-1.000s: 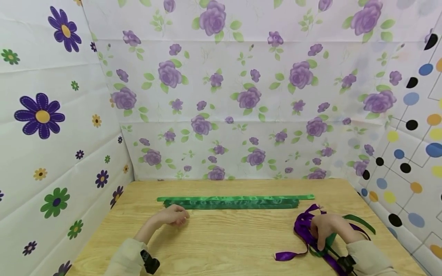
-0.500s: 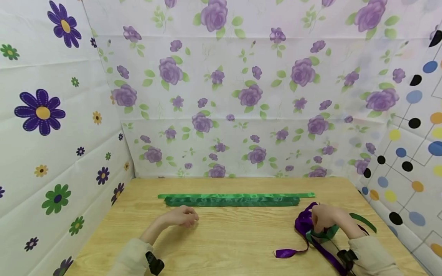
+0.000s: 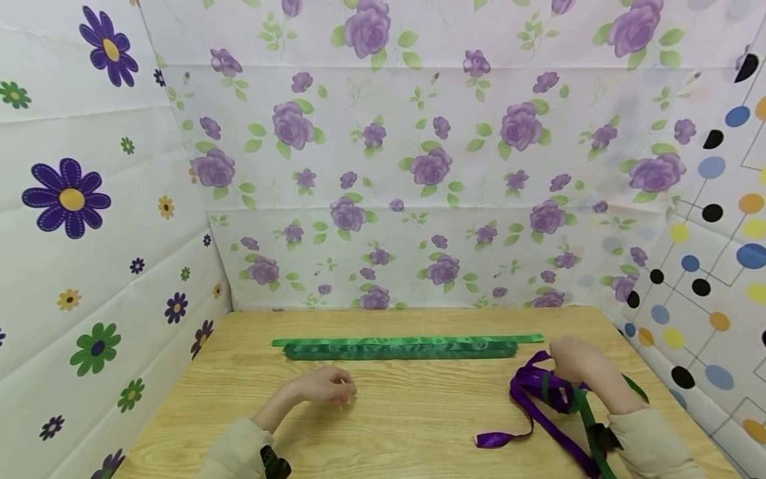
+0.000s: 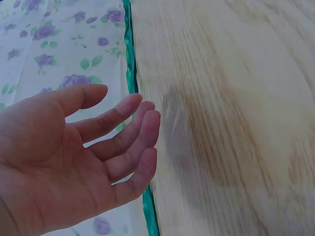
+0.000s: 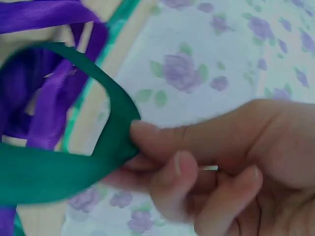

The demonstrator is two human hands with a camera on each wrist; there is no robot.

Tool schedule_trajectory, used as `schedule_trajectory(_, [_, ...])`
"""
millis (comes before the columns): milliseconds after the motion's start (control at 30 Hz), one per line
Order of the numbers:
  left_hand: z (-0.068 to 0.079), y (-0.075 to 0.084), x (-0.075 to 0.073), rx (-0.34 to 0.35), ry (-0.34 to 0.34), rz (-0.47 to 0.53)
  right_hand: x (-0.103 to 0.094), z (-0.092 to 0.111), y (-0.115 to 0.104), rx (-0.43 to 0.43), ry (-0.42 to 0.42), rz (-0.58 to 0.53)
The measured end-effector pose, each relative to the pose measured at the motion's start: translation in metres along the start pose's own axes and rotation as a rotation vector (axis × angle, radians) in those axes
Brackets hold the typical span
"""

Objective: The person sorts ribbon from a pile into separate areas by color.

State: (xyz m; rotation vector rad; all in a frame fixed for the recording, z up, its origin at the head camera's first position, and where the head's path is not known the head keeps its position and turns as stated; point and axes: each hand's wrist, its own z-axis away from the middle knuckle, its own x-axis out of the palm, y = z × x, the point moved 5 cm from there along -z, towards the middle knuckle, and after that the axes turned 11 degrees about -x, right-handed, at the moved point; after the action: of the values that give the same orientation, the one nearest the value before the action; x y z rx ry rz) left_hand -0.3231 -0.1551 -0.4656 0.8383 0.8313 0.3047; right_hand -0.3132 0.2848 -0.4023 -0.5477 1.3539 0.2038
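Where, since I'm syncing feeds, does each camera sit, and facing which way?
Head: worn there, facing forward and down at the wooden table and floral backdrop; left hand, right hand, beige sleeves show.
Left wrist: worn there, looking across the left hand to the table; only that hand shows.
Right wrist: worn there, facing dark green ribbon pinched by the right hand; only that hand shows.
Head and right wrist share purple ribbon.

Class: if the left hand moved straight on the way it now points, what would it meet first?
Likely the purple ribbon, across the table; how high the left hand hovers is unclear.
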Motion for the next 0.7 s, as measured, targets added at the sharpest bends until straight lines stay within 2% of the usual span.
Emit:
schedule_trajectory(200, [-0.004, 0.020, 0.010, 0.036, -0.020, 0.009, -0.018, -0.010, -0.018, -0.171, 0.096, -0.082])
schedule_trajectory(500, [-0.020, 0.054, 0.032, 0.137, -0.057, 0.011, -0.032, -0.022, -0.057, -0.386, 0.112, -0.171])
schedule_trajectory(700, [-0.029, 0.084, 0.044, 0.211, -0.063, 0.058, -0.040, -0.029, -0.091, -0.516, 0.110, -0.270])
